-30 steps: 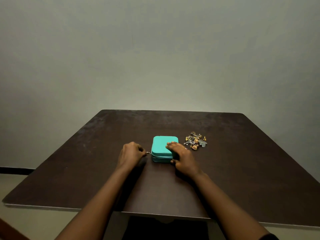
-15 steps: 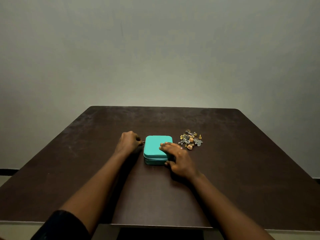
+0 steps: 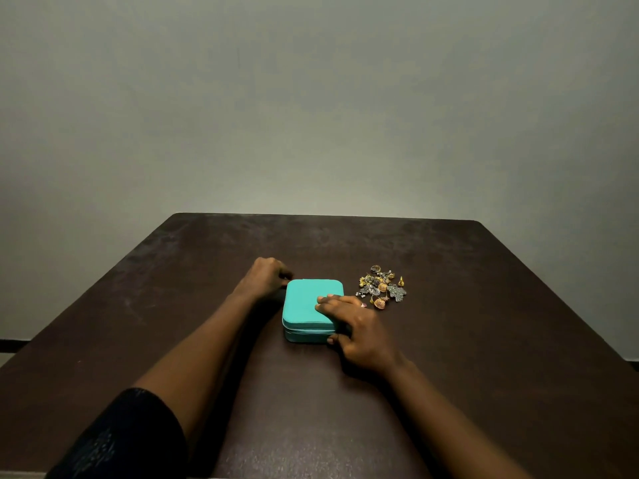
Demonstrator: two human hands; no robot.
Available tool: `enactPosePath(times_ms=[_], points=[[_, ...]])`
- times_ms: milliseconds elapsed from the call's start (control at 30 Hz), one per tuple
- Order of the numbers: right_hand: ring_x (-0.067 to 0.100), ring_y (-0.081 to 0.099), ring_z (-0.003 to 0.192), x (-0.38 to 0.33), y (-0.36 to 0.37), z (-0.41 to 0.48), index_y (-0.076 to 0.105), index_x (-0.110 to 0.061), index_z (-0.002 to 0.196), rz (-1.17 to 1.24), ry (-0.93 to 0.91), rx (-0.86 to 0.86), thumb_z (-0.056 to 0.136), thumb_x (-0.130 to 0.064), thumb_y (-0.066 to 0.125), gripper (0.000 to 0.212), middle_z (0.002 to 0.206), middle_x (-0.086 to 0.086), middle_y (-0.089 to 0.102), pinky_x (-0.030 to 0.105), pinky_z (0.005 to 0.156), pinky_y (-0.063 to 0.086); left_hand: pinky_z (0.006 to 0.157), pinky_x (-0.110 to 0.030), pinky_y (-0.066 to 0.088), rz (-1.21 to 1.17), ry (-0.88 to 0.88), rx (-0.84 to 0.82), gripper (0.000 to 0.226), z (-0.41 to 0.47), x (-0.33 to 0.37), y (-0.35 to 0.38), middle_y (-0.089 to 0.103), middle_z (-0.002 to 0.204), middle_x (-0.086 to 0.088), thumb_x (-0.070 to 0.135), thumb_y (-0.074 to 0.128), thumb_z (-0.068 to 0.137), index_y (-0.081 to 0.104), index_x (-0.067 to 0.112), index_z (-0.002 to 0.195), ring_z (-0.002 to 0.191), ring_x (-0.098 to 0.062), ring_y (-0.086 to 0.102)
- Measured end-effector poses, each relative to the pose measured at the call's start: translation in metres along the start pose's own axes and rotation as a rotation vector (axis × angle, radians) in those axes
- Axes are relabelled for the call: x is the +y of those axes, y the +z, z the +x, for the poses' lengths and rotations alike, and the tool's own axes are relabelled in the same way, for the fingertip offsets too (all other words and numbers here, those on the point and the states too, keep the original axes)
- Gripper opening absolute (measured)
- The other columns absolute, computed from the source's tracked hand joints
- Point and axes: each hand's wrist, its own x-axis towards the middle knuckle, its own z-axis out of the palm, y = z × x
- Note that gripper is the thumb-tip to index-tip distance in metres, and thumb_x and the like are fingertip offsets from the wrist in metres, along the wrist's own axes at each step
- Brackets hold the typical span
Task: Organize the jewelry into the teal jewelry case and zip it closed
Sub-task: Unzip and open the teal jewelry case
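Note:
The teal jewelry case (image 3: 304,302) lies closed flat on the dark table (image 3: 484,340), its zip line running along the near side. My left hand (image 3: 264,280) is curled at the case's far left corner, pinching the zip pull, which the fingers hide. My right hand (image 3: 356,328) holds the case's near right corner, fingers on the lid and thumb against the front wall. A small heap of jewelry (image 3: 382,288), gold and silver pieces, lies on the table just right of the case.
A plain grey wall (image 3: 311,98) stands behind the table's far edge. Bare tabletop stretches to the left, right and front of the case.
My left hand has travelled with the zip pull from the case's near left side to its far left corner. The right hand has stayed on the case. The camera has tilted slightly.

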Motion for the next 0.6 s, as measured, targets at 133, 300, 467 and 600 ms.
enactPosePath(times_ms=[133,300,467,600], points=[[0.007,0.041,0.122,-0.001,0.0,0.0,0.061,-0.01,0.122,-0.001,0.008,0.001,0.062,0.001,0.07,0.062,0.13,0.002,0.058,0.016,0.105,0.028,0.077,-0.032,0.05,-0.061,-0.042,-0.029,0.019,-0.002,-0.004,0.002,0.071,0.101,-0.009,0.014,0.065,0.085,0.072,0.01,0.102,0.085,-0.016,0.061],[0.007,0.039,0.124,-0.004,-0.002,0.002,0.059,-0.009,0.124,-0.033,0.009,-0.042,0.063,0.0,0.072,0.063,0.133,0.003,0.056,0.018,0.108,0.025,0.078,-0.025,0.049,-0.375,-0.095,-0.078,0.044,-0.011,-0.006,0.001,0.058,0.119,-0.002,-0.009,0.055,0.082,0.059,0.018,0.116,0.102,-0.015,0.057],[0.015,0.042,0.13,-0.012,-0.001,0.013,0.057,-0.01,0.127,-0.057,0.043,-0.077,0.065,0.002,0.07,0.064,0.136,0.004,0.053,0.016,0.11,0.021,0.082,-0.023,0.053,-0.738,-0.085,-0.431,0.072,-0.029,-0.004,-0.019,0.046,0.126,0.0,-0.029,0.042,0.071,0.041,0.016,0.128,0.109,-0.006,0.05],[0.015,0.041,0.131,-0.021,0.005,0.017,0.057,-0.009,0.126,-0.034,0.073,-0.059,0.064,0.005,0.069,0.064,0.137,0.003,0.053,0.01,0.108,0.017,0.073,-0.026,0.057,-0.811,-0.147,-0.621,0.092,-0.04,-0.007,-0.027,0.037,0.134,0.0,-0.029,0.042,0.071,0.023,0.026,0.142,0.119,-0.019,0.045]])
